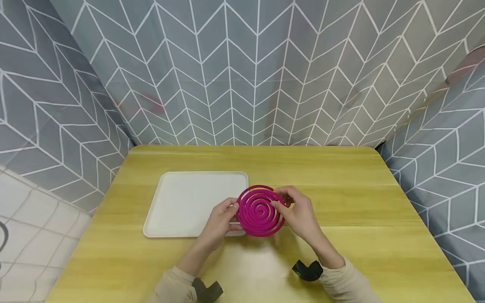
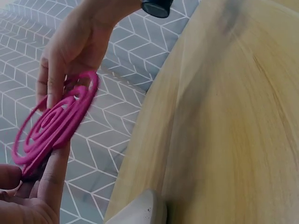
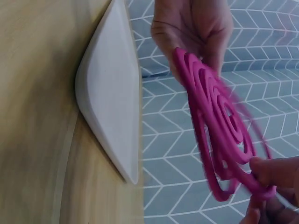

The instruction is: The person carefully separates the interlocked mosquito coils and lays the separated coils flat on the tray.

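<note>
Under grip: yellow wood-grain tabletop, rounded far corners, pale glare nearside of grip. Beyond grip and out both sides: grey curtains, white chevron lines. Far left of grip: white tiles.

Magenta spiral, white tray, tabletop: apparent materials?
Magenta spiral: possibly matte plastic; uniformly coloured, low-gloss strands, though coated metal isn't excluded.
White tray: likely smooth plastic, given its moulded-looking rounded corners.
Tabletop: wood or laminate, satin; grain and soft glare show.
</note>
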{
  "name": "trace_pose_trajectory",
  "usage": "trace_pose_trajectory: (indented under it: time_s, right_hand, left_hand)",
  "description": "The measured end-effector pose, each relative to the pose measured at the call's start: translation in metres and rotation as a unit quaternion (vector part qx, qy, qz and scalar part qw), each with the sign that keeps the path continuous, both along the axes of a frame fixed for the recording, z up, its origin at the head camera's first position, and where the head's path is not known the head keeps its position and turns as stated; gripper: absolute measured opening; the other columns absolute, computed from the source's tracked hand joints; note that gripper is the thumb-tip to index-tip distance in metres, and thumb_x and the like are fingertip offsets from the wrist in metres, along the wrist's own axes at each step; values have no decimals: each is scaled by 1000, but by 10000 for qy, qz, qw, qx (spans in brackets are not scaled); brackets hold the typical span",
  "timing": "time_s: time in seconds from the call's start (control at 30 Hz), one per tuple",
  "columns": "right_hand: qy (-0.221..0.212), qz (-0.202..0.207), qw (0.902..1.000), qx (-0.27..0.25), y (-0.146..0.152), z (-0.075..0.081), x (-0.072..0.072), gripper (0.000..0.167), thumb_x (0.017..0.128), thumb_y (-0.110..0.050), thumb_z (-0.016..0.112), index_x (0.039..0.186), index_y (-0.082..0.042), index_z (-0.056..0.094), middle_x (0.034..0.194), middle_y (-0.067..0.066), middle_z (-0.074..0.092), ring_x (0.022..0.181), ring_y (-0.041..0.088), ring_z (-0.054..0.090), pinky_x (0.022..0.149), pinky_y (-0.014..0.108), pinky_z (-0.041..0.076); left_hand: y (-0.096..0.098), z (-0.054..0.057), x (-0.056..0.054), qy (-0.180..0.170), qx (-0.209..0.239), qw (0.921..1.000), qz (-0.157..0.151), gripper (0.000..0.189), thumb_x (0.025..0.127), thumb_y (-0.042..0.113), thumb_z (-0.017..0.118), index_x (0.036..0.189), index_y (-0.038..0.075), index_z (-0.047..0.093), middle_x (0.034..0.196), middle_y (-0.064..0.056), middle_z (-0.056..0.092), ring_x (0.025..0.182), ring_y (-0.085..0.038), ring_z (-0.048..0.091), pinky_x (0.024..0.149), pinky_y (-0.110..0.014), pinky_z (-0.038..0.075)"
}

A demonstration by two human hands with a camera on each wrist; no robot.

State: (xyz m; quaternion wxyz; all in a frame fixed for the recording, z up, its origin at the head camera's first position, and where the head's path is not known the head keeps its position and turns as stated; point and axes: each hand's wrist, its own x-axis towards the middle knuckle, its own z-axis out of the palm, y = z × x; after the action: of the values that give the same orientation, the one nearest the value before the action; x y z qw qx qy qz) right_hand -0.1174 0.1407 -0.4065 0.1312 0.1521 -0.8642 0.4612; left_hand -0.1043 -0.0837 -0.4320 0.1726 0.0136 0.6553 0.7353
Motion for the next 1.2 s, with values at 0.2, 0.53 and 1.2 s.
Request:
trace_pose_trajectory:
  time_s: [0.2,0.53,1.2]
  right_hand:
    - [-324,165,9993,56,0,3,-3,16,85,-6,74,99,-8,66,90,4,69,77,10,59,69,19,52]
    - [-1055,390,9931,331,7,9,-4,24,91,-17,70,113,-10,64,81,2,71,67,9,59,59,19,49]
    - [-1731,826,9811,256,13,7,-3,10,91,-23,70,92,-13,68,76,0,66,67,11,58,60,21,50]
  left_hand:
    - [-2,-2,-3,101,-50,9999,106,30,106,15,37,123,-3,52,97,-9,70,82,-12,70,73,-32,63]
    - [0,1,-7,160,108,9998,-107,27,103,3,40,128,-4,47,110,-16,67,87,-10,67,76,-28,61]
    - [-4,-5,-2,-274,465,9982,-264,31,106,17,37,129,-2,44,97,1,71,87,-11,68,80,-29,61]
